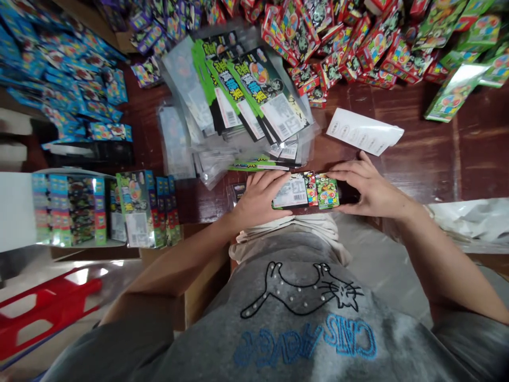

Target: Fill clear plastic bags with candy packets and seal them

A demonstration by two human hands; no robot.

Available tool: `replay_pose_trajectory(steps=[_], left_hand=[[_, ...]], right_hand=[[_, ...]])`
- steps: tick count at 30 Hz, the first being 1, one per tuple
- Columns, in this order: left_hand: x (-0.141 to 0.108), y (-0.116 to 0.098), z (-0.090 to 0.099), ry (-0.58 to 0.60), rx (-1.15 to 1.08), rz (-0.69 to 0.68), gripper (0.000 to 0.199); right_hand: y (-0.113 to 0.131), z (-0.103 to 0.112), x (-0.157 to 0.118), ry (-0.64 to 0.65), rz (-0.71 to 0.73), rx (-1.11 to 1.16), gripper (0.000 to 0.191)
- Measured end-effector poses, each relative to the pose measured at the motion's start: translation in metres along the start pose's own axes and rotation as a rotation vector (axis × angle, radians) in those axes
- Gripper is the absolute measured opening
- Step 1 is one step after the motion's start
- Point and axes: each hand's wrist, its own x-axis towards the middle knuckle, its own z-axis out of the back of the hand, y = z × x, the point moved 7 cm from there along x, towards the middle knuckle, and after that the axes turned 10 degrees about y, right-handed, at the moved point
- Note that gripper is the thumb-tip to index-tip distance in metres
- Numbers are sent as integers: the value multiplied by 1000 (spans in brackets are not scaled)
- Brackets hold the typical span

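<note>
At the table's front edge lies a black printed sleeve [292,193] with a white barcode label. My left hand [262,196] grips it by its left part, thumb along the near side and fingers across the far side. A small green candy box [327,191] sits at the sleeve's right end, with a narrow strip of a red box [310,188] between them. My right hand [363,185] pinches the green box at its right end, fingers on the far corner and thumb on the near one. How far the boxes reach inside the sleeve is hidden.
Flat printed sleeves [254,101] are piled beyond my hands. A white sticker sheet [363,131] lies to their right. Heaps of red boxes [338,48], green boxes [455,95], purple boxes [147,71] and blue packets [75,79] line the back and left. A carton [16,212] holds filled packs at left.
</note>
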Motion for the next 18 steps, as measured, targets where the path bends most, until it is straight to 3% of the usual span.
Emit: replay_pose_trajectory(steps=[8, 18], left_hand=[[-4, -10, 12, -50, -104, -67, 102], [-1, -17, 21, -67, -54, -36, 97]], right_hand=[[12, 6, 13, -6, 79, 177, 84], [10, 17, 26, 49, 38, 99, 77]])
